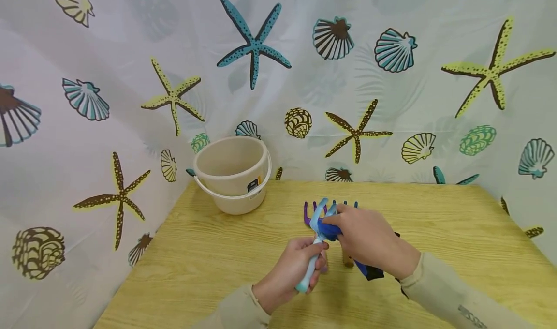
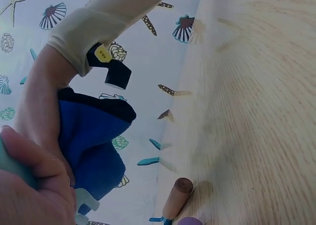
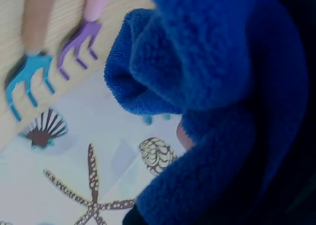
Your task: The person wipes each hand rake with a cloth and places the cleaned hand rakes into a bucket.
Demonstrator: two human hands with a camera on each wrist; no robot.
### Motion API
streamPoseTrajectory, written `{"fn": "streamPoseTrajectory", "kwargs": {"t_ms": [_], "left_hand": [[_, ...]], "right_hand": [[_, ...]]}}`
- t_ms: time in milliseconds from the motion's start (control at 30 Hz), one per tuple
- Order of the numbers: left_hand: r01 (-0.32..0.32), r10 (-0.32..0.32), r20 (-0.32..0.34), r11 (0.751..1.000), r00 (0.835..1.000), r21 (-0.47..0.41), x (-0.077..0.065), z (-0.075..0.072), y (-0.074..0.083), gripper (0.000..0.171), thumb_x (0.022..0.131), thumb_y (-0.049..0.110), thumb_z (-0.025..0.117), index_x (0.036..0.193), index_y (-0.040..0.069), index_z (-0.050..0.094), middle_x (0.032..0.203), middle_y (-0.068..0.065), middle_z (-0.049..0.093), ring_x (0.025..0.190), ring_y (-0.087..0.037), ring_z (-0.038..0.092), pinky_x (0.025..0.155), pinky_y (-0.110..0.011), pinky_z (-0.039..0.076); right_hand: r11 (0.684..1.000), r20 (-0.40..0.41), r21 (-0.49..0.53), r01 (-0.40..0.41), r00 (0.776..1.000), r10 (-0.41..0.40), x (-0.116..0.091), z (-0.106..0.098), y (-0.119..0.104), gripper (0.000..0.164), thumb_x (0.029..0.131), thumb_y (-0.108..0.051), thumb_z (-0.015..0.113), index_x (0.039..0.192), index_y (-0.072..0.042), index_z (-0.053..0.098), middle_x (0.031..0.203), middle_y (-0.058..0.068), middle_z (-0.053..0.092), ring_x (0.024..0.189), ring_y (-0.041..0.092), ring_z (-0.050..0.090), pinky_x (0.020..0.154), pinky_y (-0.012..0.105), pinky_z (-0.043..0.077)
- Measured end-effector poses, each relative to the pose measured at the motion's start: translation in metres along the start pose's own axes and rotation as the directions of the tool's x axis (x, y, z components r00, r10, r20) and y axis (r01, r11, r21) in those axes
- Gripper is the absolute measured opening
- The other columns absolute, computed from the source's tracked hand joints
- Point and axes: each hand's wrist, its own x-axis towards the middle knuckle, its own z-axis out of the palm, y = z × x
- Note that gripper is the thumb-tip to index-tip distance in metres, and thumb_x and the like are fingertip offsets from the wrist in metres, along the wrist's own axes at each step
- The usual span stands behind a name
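Observation:
My left hand (image 1: 290,267) grips the handle of a small light-blue garden hand rake (image 1: 308,274), its tines tilted up and away. With my right hand (image 1: 367,234) I hold a blue cloth (image 1: 329,230) against the tines, partly wrapping them. In the right wrist view the fluffy cloth (image 3: 197,62) covers most of the hand. Behind the hands lie two more hand rakes: a purple one (image 3: 79,45) with a pink handle, and a teal one (image 3: 30,74) with a wooden handle. In the head view the hands and cloth partly hide both.
A beige bucket (image 1: 235,204) with a white handle stands at the back left of the wooden table (image 1: 196,251). A white curtain (image 1: 296,87) printed with starfish and shells hangs behind and along the sides.

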Motion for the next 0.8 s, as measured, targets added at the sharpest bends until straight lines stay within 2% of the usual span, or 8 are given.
{"fn": "streamPoseTrajectory", "kwargs": {"t_ms": [133,233,300,433,567,633,700,800], "left_hand": [[-0.001,0.001,-0.003,1.000,1.000,-0.002,-0.001,0.001,-0.001,0.023,0.105,0.023,0.049,0.112,0.003,0.057,0.069,0.003,0.050,0.039,-0.007,0.042,0.033,-0.021,0.034],[0.002,-0.002,-0.002,1.000,1.000,-0.010,-0.001,0.001,-0.001,0.023,0.105,0.023,0.049,0.113,0.003,0.057,0.069,0.003,0.050,0.039,-0.007,0.041,0.033,-0.021,0.034],[0.007,-0.007,-0.003,1.000,1.000,-0.017,0.000,0.000,0.000,0.023,0.105,0.023,0.048,0.113,0.003,0.057,0.070,0.003,0.050,0.040,-0.007,0.042,0.033,-0.021,0.036],[0.008,-0.008,-0.003,1.000,1.000,-0.021,0.001,0.000,0.001,0.022,0.106,0.022,0.047,0.109,0.003,0.056,0.070,0.003,0.051,0.040,-0.007,0.042,0.033,-0.019,0.037],[0.003,-0.003,0.000,1.000,1.000,-0.018,0.002,0.001,0.002,0.021,0.106,0.022,0.047,0.107,0.003,0.056,0.070,0.003,0.051,0.040,-0.006,0.043,0.033,-0.018,0.037],[0.008,-0.008,-0.001,1.000,1.000,-0.019,0.002,0.001,0.001,0.021,0.106,0.022,0.048,0.108,0.002,0.057,0.070,0.003,0.051,0.040,-0.007,0.043,0.033,-0.019,0.038],[0.017,-0.017,-0.002,1.000,1.000,-0.021,0.002,0.002,0.000,0.022,0.105,0.022,0.048,0.110,0.003,0.057,0.069,0.003,0.050,0.040,-0.007,0.042,0.033,-0.019,0.037],[0.024,-0.024,0.006,0.999,1.000,-0.023,0.000,0.003,-0.002,0.022,0.105,0.021,0.049,0.112,0.002,0.058,0.069,0.002,0.050,0.039,-0.007,0.042,0.033,-0.020,0.036]], "right_hand": [[0.998,-0.012,-0.041,-0.039,0.999,0.038,0.003,0.006,0.007,0.035,0.084,-0.011,0.078,0.117,-0.021,0.075,0.097,0.007,0.064,0.056,0.010,0.050,0.043,0.024,0.042],[0.998,-0.031,-0.058,-0.040,0.999,0.038,0.003,0.009,0.008,0.033,0.084,-0.012,0.078,0.116,-0.022,0.076,0.098,0.007,0.065,0.053,0.010,0.049,0.041,0.025,0.041],[0.999,-0.033,-0.046,-0.024,0.999,0.022,0.001,0.009,0.005,0.033,0.085,-0.012,0.077,0.116,-0.023,0.076,0.099,0.005,0.065,0.053,0.009,0.047,0.042,0.023,0.039],[0.999,-0.034,0.025,0.040,0.999,-0.039,-0.006,0.004,-0.001,0.031,0.086,-0.012,0.076,0.115,-0.025,0.077,0.089,-0.003,0.060,0.052,0.006,0.042,0.043,0.020,0.035],[0.996,-0.041,0.063,0.062,0.997,-0.060,-0.008,0.000,-0.004,0.030,0.086,-0.009,0.076,0.112,-0.024,0.077,0.081,-0.007,0.052,0.053,0.006,0.040,0.044,0.020,0.034],[0.998,-0.034,0.043,0.046,0.998,-0.045,-0.007,0.001,-0.003,0.030,0.085,-0.010,0.077,0.112,-0.024,0.077,0.083,-0.006,0.055,0.054,0.007,0.042,0.044,0.021,0.035],[1.000,-0.027,0.001,0.020,0.999,-0.020,-0.004,0.003,0.000,0.032,0.084,-0.010,0.078,0.112,-0.023,0.077,0.091,-0.001,0.062,0.055,0.008,0.046,0.043,0.022,0.037],[0.998,-0.030,-0.063,-0.025,0.999,0.023,-0.001,0.008,0.007,0.033,0.083,-0.011,0.077,0.114,-0.022,0.076,0.100,0.006,0.067,0.054,0.010,0.049,0.040,0.023,0.039]]}}
